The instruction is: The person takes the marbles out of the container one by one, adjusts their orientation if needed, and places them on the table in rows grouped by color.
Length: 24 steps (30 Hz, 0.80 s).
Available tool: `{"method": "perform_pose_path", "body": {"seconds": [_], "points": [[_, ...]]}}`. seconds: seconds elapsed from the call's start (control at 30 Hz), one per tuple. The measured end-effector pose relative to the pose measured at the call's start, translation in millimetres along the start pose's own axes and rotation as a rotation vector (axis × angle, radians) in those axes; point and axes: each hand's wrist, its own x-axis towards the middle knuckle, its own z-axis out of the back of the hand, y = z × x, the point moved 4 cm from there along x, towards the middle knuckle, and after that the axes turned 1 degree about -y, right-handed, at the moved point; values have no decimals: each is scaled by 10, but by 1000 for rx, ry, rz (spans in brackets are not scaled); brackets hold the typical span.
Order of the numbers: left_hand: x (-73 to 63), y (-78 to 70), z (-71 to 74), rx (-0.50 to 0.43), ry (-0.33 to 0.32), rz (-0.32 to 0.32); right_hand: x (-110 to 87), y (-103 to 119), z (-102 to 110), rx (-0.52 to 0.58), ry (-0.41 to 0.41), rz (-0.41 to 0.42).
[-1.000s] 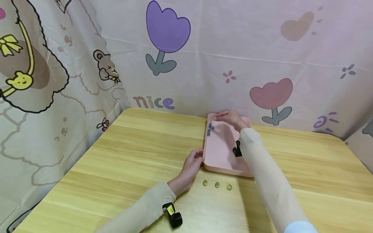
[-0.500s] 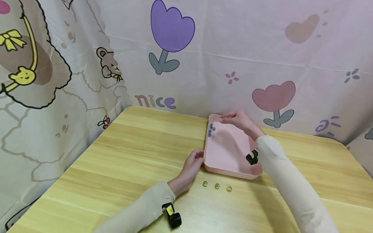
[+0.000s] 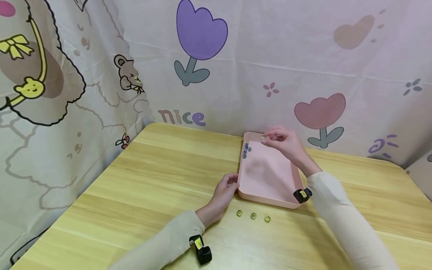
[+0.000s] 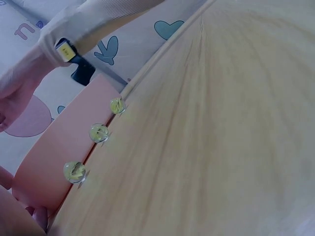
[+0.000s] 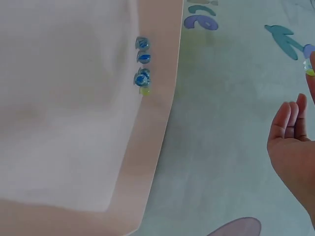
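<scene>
My left hand (image 3: pixel 219 197) holds the left side of a pink tray (image 3: pixel 266 200) near its front corner. In the left wrist view, fingertips show low against the tray wall. Over the tray's back end, my right hand (image 3: pixel 287 146) pinches a yellow-green glass marble (image 3: pixel 262 138) between thumb and finger. That hand appears at the right edge of the right wrist view, the marble (image 5: pixel 309 68) partly cut off. Several blue marbles (image 5: pixel 142 57) sit along the tray's left wall, with a yellow-green marble (image 5: pixel 144 91) at the end of their row.
Three yellow-green marbles (image 3: pixel 253 216) lie in a row on the wooden table (image 3: pixel 162 168), just in front of the tray. A printed cloth (image 3: pixel 249 67) hangs directly behind the table's back edge. Another patterned cloth (image 3: pixel 67 150) hangs on the left.
My right hand has drawn back to the right from the tray's far left corner, and the marble in its fingertips has come into view. The left hand stays at the tray's side.
</scene>
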Motion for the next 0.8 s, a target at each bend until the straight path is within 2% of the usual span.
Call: {"method": "perform_pose_path", "body": {"seconds": [0.17, 0.5, 0.8], "points": [[6, -3, -19, -2, -1, 2, -213, 60, 47, 16, 19, 33], [-18, -8, -7, 4, -4, -4, -538, 173, 200, 29, 4, 26], [6, 4, -15, -10, 7, -13, -757, 132, 204, 21, -33, -20]]}}
